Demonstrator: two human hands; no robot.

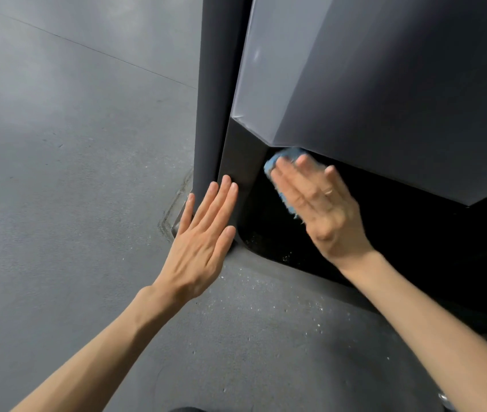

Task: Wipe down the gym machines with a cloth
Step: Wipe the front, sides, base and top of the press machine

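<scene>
A dark grey gym machine (385, 84) fills the upper right, with a smooth angled panel above a black lower part near the floor. My right hand (316, 203) lies flat with straight fingers and presses a blue cloth (278, 165) against the black lower surface, just under the edge of the grey panel. Most of the cloth is hidden under the hand. My left hand (203, 233) rests flat with straight fingers on the machine's dark corner post (236, 162), to the left of the cloth.
Grey rubber floor (72, 203) spreads to the left and below, with pale specks of dust near the machine's base. A floor plate at the post's foot (176, 215) sits beside my left hand.
</scene>
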